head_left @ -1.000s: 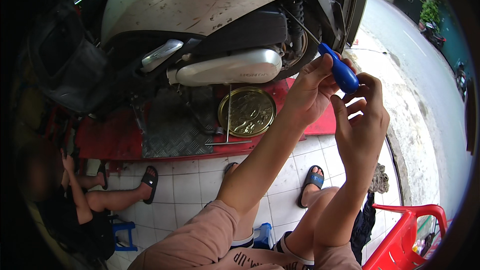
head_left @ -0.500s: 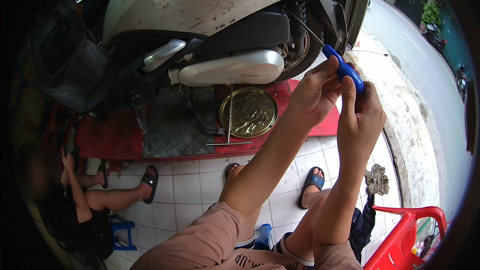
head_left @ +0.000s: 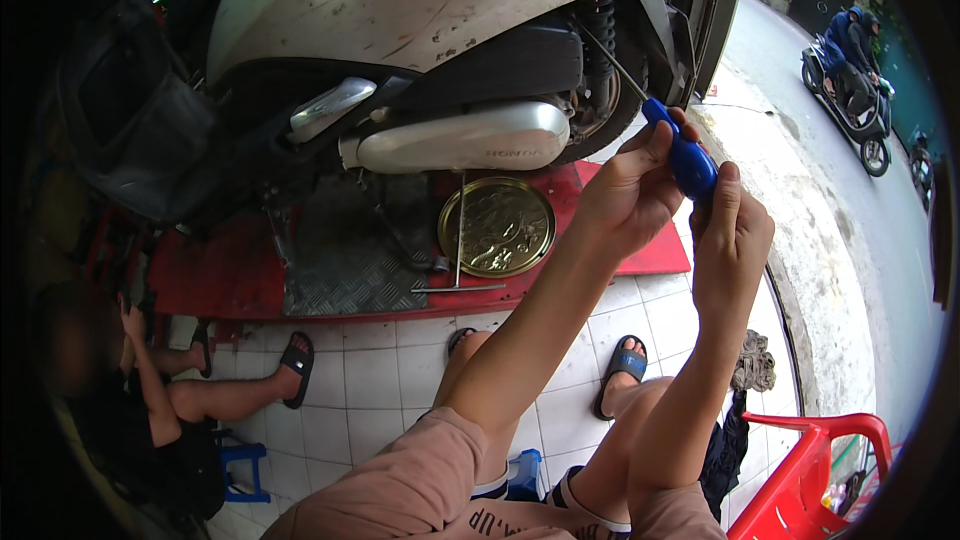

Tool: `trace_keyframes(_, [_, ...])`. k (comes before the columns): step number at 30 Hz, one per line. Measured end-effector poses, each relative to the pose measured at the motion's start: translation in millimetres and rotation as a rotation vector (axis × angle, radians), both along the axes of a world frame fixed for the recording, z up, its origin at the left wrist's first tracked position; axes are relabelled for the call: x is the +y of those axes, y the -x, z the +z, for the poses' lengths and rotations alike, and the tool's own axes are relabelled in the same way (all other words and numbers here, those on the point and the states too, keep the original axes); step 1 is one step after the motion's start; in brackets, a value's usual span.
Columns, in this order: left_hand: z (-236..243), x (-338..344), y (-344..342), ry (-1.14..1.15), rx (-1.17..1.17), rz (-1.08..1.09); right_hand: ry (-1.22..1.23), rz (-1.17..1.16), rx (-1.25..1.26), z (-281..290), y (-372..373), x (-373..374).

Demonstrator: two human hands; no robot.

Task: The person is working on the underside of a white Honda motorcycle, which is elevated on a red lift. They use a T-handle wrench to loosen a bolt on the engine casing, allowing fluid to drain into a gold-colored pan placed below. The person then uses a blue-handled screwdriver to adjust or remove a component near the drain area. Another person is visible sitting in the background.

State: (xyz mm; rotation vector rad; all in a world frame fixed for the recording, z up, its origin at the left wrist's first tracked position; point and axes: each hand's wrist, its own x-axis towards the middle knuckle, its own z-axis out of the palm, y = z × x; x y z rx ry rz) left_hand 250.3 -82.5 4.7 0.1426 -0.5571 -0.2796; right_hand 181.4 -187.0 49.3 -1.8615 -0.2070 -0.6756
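Note:
My left hand pinches a screwdriver's blue handle; the long metal shaft runs up into the scooter beside the rear shock absorber. My right hand has its fingers closed at the bottom end of that handle. The scooter, with scuffed silver bodywork and a silver casing, stands on a red platform with a checkered metal plate. A round brass-coloured tray lies under the casing, beside a metal T-handle tool.
A seated person is at the left on a blue stool. A red plastic chair and gloves are at lower right on the tiled floor. Outside, two people on a scooter are on the street.
The blue handle has tilted and shifted slightly, and my right hand's fingers have closed in and moved at its bottom end. Two riders on a scooter have appeared in the street.

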Motion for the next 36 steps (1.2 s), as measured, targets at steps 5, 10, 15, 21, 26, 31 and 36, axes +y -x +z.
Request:
trace_keyframes(5, [17,4,7,-0.232,0.005,0.098,0.164,-0.062,-0.256,17,19,6])
trace_keyframes(10, [27,1,15,-0.177,-0.01,0.025,0.073,-0.138,-0.263,7,5,7])
trace_keyframes(15, [13,2,2,0.022,-0.072,-0.127,0.009,-0.076,-0.264,4,6,10])
trace_keyframes(21, [22,13,4,-0.347,0.175,0.078,0.051,-0.026,-0.209,9,13,19])
trace_keyframes(26, [29,17,11,-0.149,-0.082,-0.065,0.048,-0.102,-0.131,4,10,23])
trace_keyframes(31, [6,8,-1,-0.058,-0.126,-0.024,0.026,-0.097,-0.074,-6,-7,13])
trace_keyframes(36, [19,15,5,-0.392,0.093,0.27,0.078,-0.06,-0.256,18,18,22])
